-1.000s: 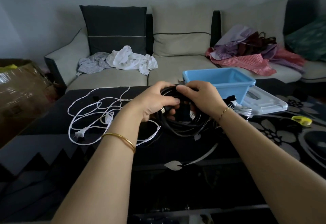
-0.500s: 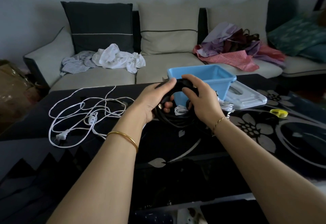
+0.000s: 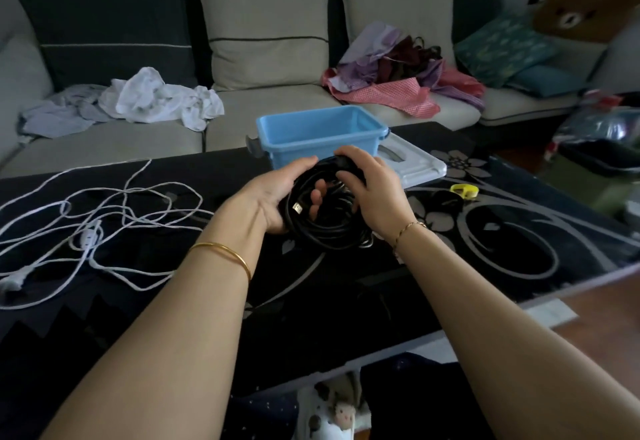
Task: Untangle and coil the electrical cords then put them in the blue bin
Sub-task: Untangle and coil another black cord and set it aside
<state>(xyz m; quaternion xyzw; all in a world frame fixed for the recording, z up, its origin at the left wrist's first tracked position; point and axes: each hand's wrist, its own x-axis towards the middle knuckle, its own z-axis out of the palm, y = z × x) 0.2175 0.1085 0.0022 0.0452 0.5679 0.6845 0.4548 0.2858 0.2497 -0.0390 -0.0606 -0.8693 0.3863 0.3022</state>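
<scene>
— Dark flowered table (image 3: 519,231), sofa behind. What's changed?

— Little: I've kept the black cord (image 3: 325,231) up and gathered its loops tighter, so coiling looks done. My left hand (image 3: 273,193) and right hand (image 3: 377,197) curl round the glossy coil, just before the blue bin (image 3: 322,138). The white cord (image 3: 104,218) sprawls tangled, left.

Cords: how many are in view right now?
2. A coiled black cord, gripped by the left hand and right hand in front of the bin; a loose white cord, sprawled on the table to the left. More may be hidden behind the hands.
</scene>
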